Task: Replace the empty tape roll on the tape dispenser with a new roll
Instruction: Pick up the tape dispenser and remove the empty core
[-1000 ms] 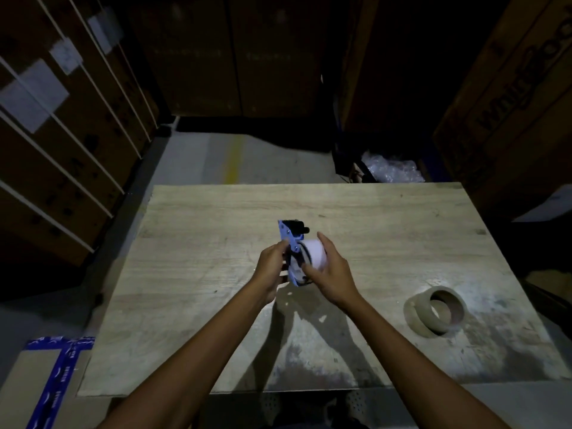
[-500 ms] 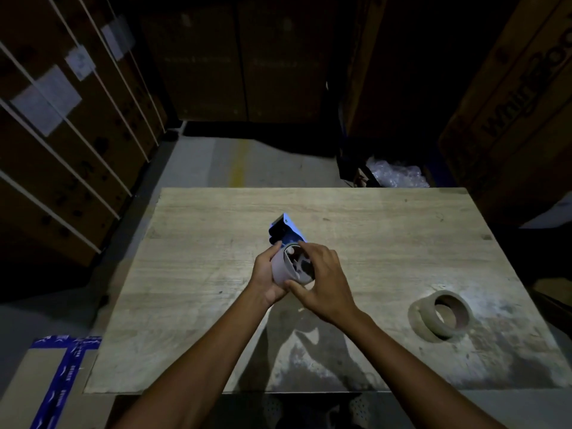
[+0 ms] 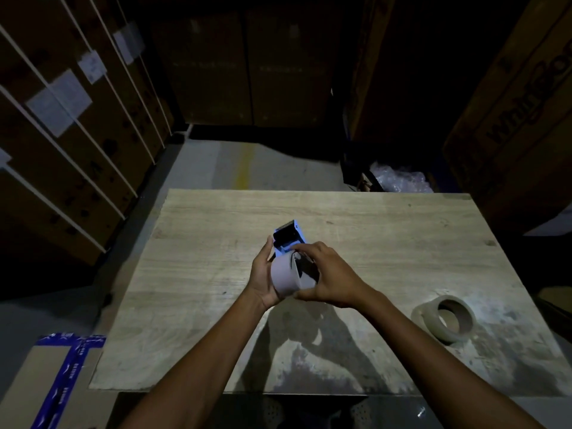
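Note:
I hold a blue tape dispenser (image 3: 289, 236) above the middle of the wooden table (image 3: 387, 243), its toothed blade pointing away from me. A pale cardboard roll (image 3: 286, 275) sits on the dispenser's near end. My left hand (image 3: 263, 274) cups the dispenser and the roll from the left. My right hand (image 3: 328, 274) grips the roll from the right, fingers over its open end. A second tape roll (image 3: 445, 318) lies flat on the table at the right, apart from both hands.
Stacked cardboard boxes (image 3: 77, 134) stand to the left, behind and to the right of the table. A box with blue tape (image 3: 62, 376) lies at the lower left. Crumpled plastic wrap (image 3: 399, 181) is beyond the table's far edge.
The dispenser has been turned so its blade points away and the roll faces me. Both hands stayed on it and shifted slightly toward me.

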{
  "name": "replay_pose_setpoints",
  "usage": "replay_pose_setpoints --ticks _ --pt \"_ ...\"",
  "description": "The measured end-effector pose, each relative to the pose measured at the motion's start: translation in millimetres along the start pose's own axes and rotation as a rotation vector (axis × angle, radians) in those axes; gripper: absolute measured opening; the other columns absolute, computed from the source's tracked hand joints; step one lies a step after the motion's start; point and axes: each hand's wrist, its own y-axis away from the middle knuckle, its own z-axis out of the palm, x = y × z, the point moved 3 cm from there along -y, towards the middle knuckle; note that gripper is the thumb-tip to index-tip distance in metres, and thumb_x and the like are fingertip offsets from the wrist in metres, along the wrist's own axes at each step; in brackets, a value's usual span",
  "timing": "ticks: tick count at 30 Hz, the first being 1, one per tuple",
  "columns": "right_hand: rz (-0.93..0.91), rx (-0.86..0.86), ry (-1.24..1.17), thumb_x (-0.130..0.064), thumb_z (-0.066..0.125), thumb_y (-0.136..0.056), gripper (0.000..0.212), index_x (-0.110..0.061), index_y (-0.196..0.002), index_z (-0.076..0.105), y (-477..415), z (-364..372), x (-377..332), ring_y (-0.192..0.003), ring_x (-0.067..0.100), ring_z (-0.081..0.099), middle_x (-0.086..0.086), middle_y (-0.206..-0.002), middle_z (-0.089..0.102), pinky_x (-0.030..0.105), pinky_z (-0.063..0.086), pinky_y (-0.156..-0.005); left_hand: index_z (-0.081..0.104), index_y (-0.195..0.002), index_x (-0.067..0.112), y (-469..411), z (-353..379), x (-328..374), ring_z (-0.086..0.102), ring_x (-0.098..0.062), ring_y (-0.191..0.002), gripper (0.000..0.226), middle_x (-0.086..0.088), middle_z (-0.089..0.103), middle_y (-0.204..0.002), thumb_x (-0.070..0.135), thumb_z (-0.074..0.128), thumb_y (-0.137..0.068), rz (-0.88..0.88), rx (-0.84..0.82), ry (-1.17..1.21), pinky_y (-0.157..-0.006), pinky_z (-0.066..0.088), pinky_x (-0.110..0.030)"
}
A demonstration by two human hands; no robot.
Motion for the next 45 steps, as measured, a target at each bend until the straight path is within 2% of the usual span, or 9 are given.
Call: replay_pose_setpoints --ticks 4,8,13,17,23,26,31,38,45 --pt "-0.026 0.026 -0.057 -0.059 0.074 -0.061 0.089 -0.033 -0.139 0.039 5.2 -0.7 -6.0 -0.11 0.017 0.048 -0.001 -0.124 0.05 0.032 0.046 -0.088 0.074 -0.107 0.001 -0.2 5.0 -1.6 0.071 -0.034 -0.085 0.069 -0.021 0.072 -0.1 0.06 0.042 -0.092 0.021 0.003 -0.031 -0.075 0.06 -0.04" --pt "-0.021 0.06 -0.157 -0.051 0.081 -0.065 0.083 -0.034 -0.135 0.04 5.8 -9.7 -9.3 -0.106 0.013 0.051 -0.003 -0.124 0.047 0.029 0.052 -0.082 0.076 -0.106 0.003 -1.5 1.8 -1.8 0.072 -0.033 -0.091 0.069 -0.02 0.073 -0.105 0.06 0.04 -0.093 0.05 0.016 -0.04 -0.081 0.058 -0.039" --pt "0.023 0.133 -0.255 -0.04 0.085 -0.067 0.08 -0.034 -0.134 0.042 12.0 -17.4 -2.0 -0.112 0.012 0.052 -0.001 -0.127 0.047 0.028 0.053 -0.085 0.078 -0.101 0.004 1.0 0.7 1.0 0.073 -0.037 -0.083 0.077 -0.023 0.074 -0.101 0.066 0.033 -0.095 0.033 0.041 -0.045 -0.07 0.061 -0.041" --pt "0.095 0.18 -0.337 -0.041 0.084 -0.066 0.081 -0.034 -0.134 0.042 20.5 -18.6 9.2 -0.112 0.016 0.054 -0.002 -0.13 0.046 0.027 0.053 -0.081 0.067 -0.117 0.009 3.0 0.1 0.0 0.067 -0.037 -0.082 0.065 -0.021 0.07 -0.1 0.064 0.046 -0.091 0.02 0.176 -0.132 -0.065 0.058 -0.042" --pt "0.238 0.281 -0.453 -0.035 0.084 -0.072 0.074 -0.035 -0.132 0.041 38.3 -21.0 40.9 -0.115 0.013 0.052 -0.009 -0.13 0.049 0.024 0.049 -0.087 0.069 -0.102 0.006 -5.2 -0.8 -11.5 0.067 -0.033 -0.074 0.041 -0.017 0.07 -0.091 0.044 0.062 -0.088 0.042 0.282 -0.271 -0.07 0.053 -0.037" --pt "0.352 0.356 -0.33 -0.036 0.083 -0.072 0.079 -0.026 -0.139 0.042 50.2 -25.1 77.4 -0.123 0.023 0.049 0.002 -0.135 0.051 0.039 0.046 -0.098 0.064 -0.096 0.004 -13.1 -0.6 -20.0 0.07 -0.032 -0.067 0.031 -0.018 0.067 -0.086 0.034 0.055 -0.096 0.012 0.267 -0.31 -0.065 0.055 -0.037" --pt "0.569 0.273 0.034 -0.05 0.075 -0.071 0.091 -0.024 -0.147 0.032 66.7 -30.3 141.9 -0.127 0.037 0.04 0.013 -0.138 0.044 0.042 0.043 -0.094 0.062 -0.085 0.011 -27.9 8.7 -38.7 0.066 -0.025 -0.054 0.022 -0.009 0.065 -0.069 0.028 0.053 -0.096 -0.065 0.312 -0.399 -0.056 0.053 -0.03" --pt "0.609 0.201 0.188 -0.044 0.076 -0.073 0.082 -0.031 -0.141 0.032 73.7 -48.1 207.8 -0.122 0.037 0.039 0.012 -0.136 0.04 0.044 0.052 -0.082 0.068 -0.095 0.01 -61.3 41.3 -76.1 0.067 -0.026 -0.072 0.022 -0.01 0.069 -0.085 0.032 0.063 -0.093 -0.058 0.32 -0.507 -0.069 0.053 -0.036" --pt "0.691 0.163 0.253 -0.044 0.076 -0.073 0.079 -0.027 -0.138 0.035 81.0 -77.0 272.1 -0.117 0.039 0.042 0.015 -0.132 0.044 0.043 0.051 -0.08 0.068 -0.094 0.008 -96.2 60.4 -113.4 0.068 -0.025 -0.06 0.025 -0.008 0.071 -0.069 0.032 0.069 -0.09 -0.035 0.418 -0.578 -0.056 0.053 -0.031"
